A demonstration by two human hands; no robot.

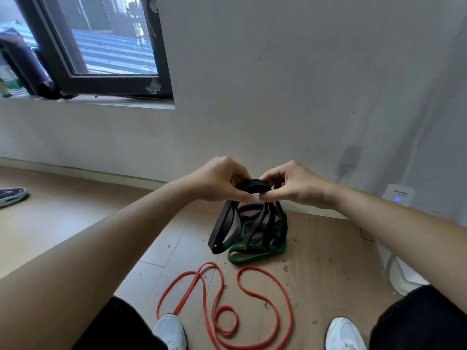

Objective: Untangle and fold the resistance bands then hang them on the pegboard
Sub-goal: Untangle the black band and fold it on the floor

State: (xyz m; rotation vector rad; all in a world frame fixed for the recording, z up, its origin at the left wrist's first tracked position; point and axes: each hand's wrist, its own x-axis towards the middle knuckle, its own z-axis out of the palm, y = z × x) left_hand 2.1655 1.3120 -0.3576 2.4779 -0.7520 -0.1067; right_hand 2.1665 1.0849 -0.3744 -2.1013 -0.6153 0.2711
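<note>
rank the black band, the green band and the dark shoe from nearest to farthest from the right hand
1. black band: pinched by the right hand
2. green band: on the floor, below that hand
3. dark shoe: far left on the floor

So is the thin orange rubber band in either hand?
No, the thin orange rubber band lies on the floor; the left hand and right hand pinch the wide black rubber band.

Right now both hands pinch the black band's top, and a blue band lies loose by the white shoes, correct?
No: the head view shows a red band, not blue, loose by the white shoes. The left hand and right hand do pinch the black band at its top.
</note>
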